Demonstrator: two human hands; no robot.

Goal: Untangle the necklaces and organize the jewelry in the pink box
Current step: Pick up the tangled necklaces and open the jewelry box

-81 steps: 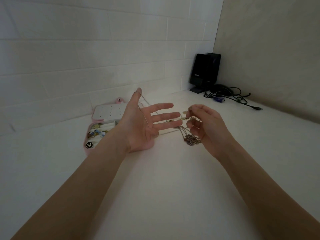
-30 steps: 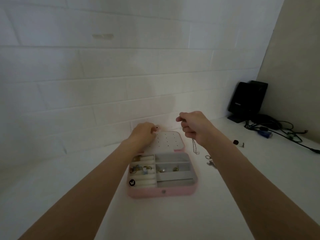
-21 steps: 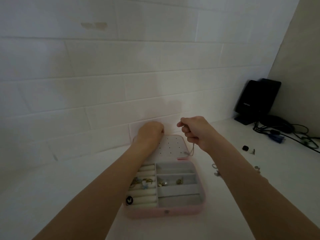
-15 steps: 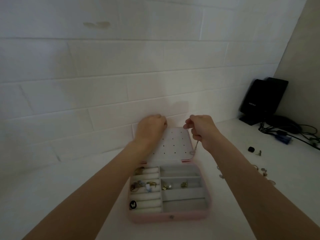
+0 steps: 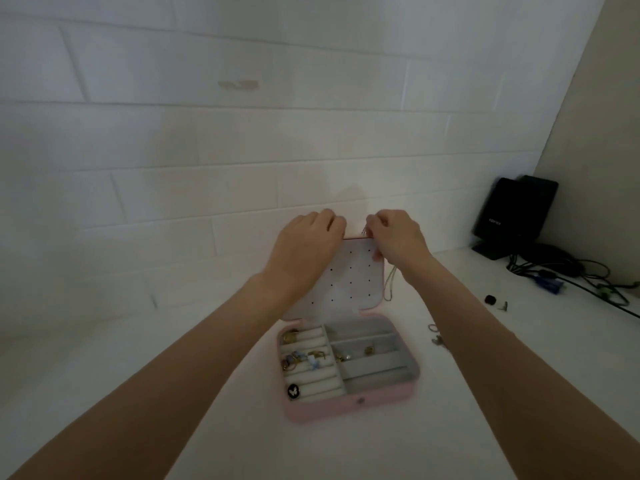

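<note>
The pink jewelry box (image 5: 349, 408) stands open on the white counter, its lid (image 5: 349, 282) upright against the tiled wall, white inside with small holes. Rings and earrings lie in its left and middle compartments. My left hand (image 5: 306, 244) curls over the lid's top left edge. My right hand (image 5: 398, 237) pinches a thin necklace chain (image 5: 391, 285) at the lid's top right corner; the chain hangs down along the lid's right side. More tangled jewelry (image 5: 437, 336) lies on the counter right of the box, partly hidden by my right forearm.
A black speaker (image 5: 512, 216) stands in the back right corner with a bundle of cables (image 5: 568, 271) in front of it. A small black piece (image 5: 490, 300) and a tiny metal bit lie near them. The tiled wall rises right behind the box.
Both hands came from mid-air over the counter to the box lid's top edge, the right one carrying the chain. In the last half second they drew closer together at the top.
</note>
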